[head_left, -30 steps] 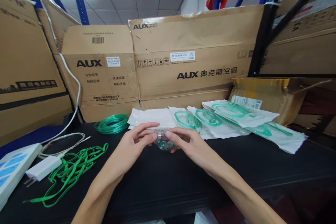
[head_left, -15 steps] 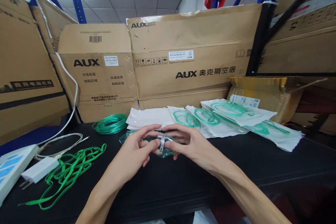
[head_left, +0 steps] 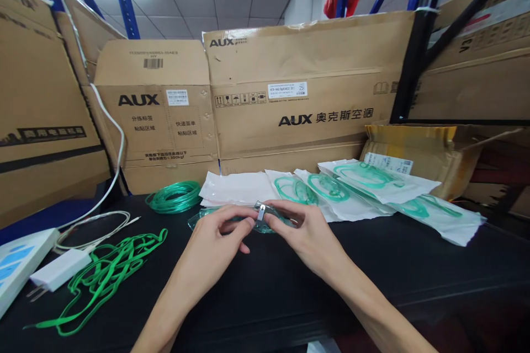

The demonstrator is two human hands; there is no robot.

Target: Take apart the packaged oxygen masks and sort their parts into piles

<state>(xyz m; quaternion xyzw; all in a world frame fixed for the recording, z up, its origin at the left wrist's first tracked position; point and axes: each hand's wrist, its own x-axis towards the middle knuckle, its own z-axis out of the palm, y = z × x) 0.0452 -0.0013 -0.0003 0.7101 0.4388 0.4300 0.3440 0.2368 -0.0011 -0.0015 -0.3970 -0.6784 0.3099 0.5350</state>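
the left hand [head_left: 223, 234] and right hand [head_left: 304, 231] are each curled narrow, thumbs and fingers gripping a clear mask [head_left: 270, 226] by its metal strip [head_left: 260, 213] between them. forearms [head_left: 176, 292] converge, backs of hands upward. packets [head_left: 234, 188] lie just beyond; black tabletop [head_left: 265, 287] extends nearer than the hands.

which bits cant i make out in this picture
Head view: much of the clear piece, behind the left hand and right hand.
Head view: whether the clear green plastic joins it; the left hand covers between.
Head view: the rest of the white box, cut off by the left edge.
Head view: fine print on the square label, too small.
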